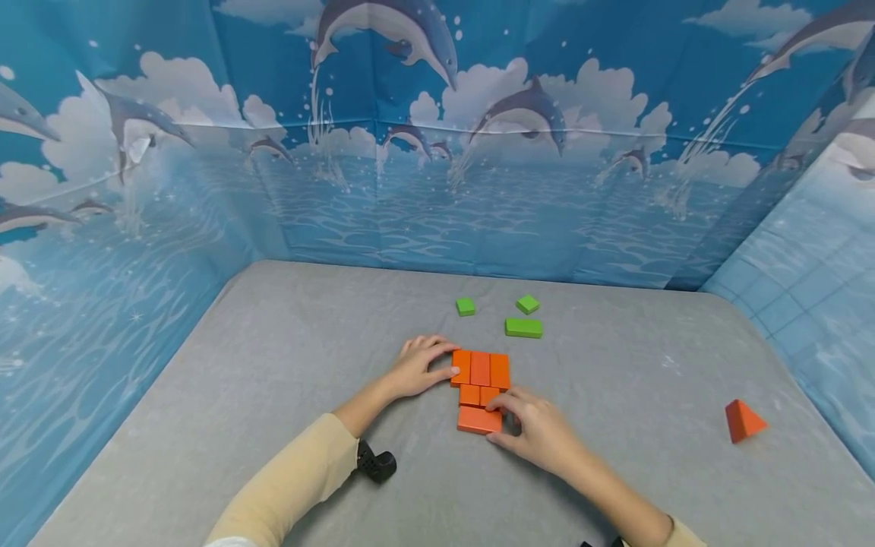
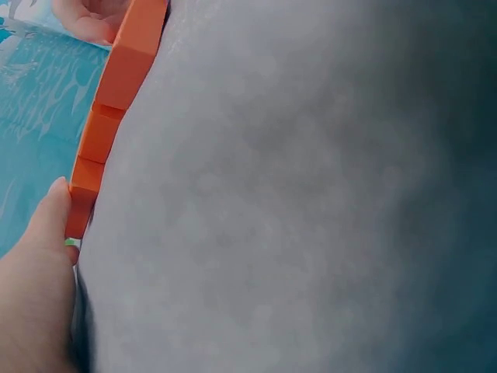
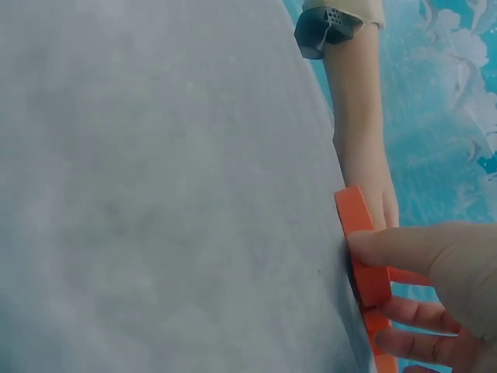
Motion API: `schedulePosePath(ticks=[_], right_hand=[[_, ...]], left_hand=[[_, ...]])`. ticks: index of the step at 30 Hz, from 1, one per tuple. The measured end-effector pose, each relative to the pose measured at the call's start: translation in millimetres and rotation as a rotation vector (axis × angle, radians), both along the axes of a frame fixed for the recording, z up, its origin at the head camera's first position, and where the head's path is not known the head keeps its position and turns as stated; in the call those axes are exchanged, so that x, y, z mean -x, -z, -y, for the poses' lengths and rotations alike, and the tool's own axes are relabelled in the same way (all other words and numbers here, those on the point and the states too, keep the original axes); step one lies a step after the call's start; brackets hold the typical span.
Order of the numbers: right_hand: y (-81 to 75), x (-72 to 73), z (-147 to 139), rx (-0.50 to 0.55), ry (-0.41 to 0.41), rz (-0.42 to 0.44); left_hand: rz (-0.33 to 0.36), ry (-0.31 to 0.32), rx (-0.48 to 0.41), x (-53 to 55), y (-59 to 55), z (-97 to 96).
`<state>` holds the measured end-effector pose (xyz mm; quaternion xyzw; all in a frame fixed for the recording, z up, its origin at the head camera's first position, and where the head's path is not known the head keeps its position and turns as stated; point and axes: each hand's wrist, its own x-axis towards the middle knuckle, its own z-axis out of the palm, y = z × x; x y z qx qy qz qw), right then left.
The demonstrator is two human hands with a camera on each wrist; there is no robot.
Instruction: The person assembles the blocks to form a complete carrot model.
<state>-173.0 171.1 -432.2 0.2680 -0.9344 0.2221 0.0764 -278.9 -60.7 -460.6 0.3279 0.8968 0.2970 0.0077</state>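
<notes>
While the right hand [image 1: 536, 430] narrowly pinches the near orange block [image 1: 475, 419] beside the small pair [image 1: 469, 394], and the left hand [image 1: 414, 369], loosely spread, touches the far row [image 1: 481, 369] at its left edge, we judge this is aligning, next calling for light nudges.

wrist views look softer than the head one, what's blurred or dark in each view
Head view: fairly sharp orange blocks, soft shadows beside the forearms; left wrist view: gray surface blurred, darkest along the right edge; right wrist view: gray surface blurred too, the orange blocks' edges clearer.
</notes>
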Motion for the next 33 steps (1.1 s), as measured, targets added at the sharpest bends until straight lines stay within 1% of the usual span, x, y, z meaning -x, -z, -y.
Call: schedulePosePath(ticks=[4,10,16,22,33], right_hand=[[2.9,-0.1,2.6,-0.030,0.015,-0.051],[5.1,0.0,5.9,-0.034,0.048,-0.089],[5.9,-0.5,7.4,-0.018,0.065,-0.094],[6.0,-1.1,8.5,-0.010,0.087,-0.098],[7.3,-0.6,8.5,0.005,0.102,-0.105]], left_hand=[[-0.011,-0.003,-0.001,-0.2,1.4,1.3],[0.000,0.000,-0.013,-0.5,-0.1,2.3],[-0.007,0.005,-0.014,-0.6,-0.5,1.9],[0.002,0.004,-0.010,0.7,0.2,1.3],[0.002,0.001,0.000,-0.1,-0.9,1.4]])
